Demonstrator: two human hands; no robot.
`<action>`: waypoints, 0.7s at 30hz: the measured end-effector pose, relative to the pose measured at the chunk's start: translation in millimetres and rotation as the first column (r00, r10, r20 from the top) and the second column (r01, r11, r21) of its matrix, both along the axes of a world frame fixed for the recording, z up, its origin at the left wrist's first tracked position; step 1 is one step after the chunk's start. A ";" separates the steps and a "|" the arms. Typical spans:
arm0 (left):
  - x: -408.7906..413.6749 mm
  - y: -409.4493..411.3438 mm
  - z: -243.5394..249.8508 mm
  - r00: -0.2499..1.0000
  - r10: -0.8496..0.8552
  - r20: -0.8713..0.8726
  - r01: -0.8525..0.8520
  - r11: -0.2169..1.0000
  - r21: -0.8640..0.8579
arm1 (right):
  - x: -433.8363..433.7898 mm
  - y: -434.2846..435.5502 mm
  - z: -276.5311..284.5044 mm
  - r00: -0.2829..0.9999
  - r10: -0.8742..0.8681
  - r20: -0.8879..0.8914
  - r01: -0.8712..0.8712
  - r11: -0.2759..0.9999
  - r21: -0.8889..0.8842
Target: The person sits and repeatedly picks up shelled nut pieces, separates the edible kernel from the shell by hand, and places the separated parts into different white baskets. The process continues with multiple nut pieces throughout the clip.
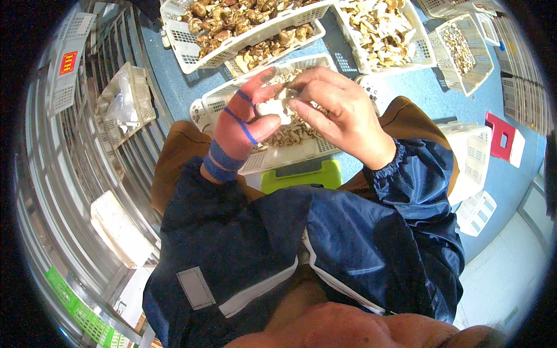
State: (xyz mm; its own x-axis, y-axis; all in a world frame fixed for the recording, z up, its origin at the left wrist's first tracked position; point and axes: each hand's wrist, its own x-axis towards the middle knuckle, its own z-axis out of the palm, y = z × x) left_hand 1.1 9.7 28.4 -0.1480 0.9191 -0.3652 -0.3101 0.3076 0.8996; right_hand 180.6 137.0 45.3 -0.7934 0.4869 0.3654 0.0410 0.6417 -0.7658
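Observation:
My left hand [243,113], in a pink glove with blue bands and a blue wrist wrap, holds a pale piece of mushroom [276,110] between thumb and fingers. From the right, my right hand [339,106], bare, has its fingertips at the same piece; whether it grips it cannot be told. Below both hands a white perforated plastic basket [283,162] holds many thin mushroom pieces [290,135]. Ahead, a larger white basket [185,54] is full of brown mushrooms [217,21], over another with more. A further basket [428,48] at the upper right holds pale mushroom pieces [376,32].
A green plastic stool [304,176] is between my knees. Metal racks with a basket [148,98] and a white foam-like box [117,230] line the left. To the right are a small basket of pieces [474,78], stacked white baskets [468,161] and a red stool [498,135].

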 end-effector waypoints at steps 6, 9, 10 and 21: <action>-3.4 -2.8 -9.4 0.997 -0.061 -0.056 0.067 0.991 0.115 | 1.8 -0.9 -3.1 0.993 -0.098 0.069 0.108 0.979 -0.173; 0.4 0.1 -13.0 0.991 -0.016 -0.136 0.042 0.982 0.186 | -1.5 2.3 -7.6 0.986 -0.139 -0.089 0.122 0.977 -0.173; 0.8 -0.1 -13.3 0.986 -0.010 -0.168 0.042 0.981 0.188 | -2.3 2.8 -7.3 0.991 -0.086 -0.104 0.064 0.978 -0.197; 4.4 1.7 -0.8 0.544 0.022 -0.839 0.313 0.922 0.227 | -1.8 7.6 -6.6 0.981 0.177 -0.084 -0.191 0.962 -0.196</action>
State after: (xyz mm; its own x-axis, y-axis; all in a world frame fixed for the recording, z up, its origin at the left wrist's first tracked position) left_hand 5.5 11.4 27.6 -0.0771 0.9853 0.1522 0.6281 -0.0706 0.7749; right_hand 178.8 144.6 38.7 -0.8541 0.4038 0.3278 -0.1171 0.4649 -0.8776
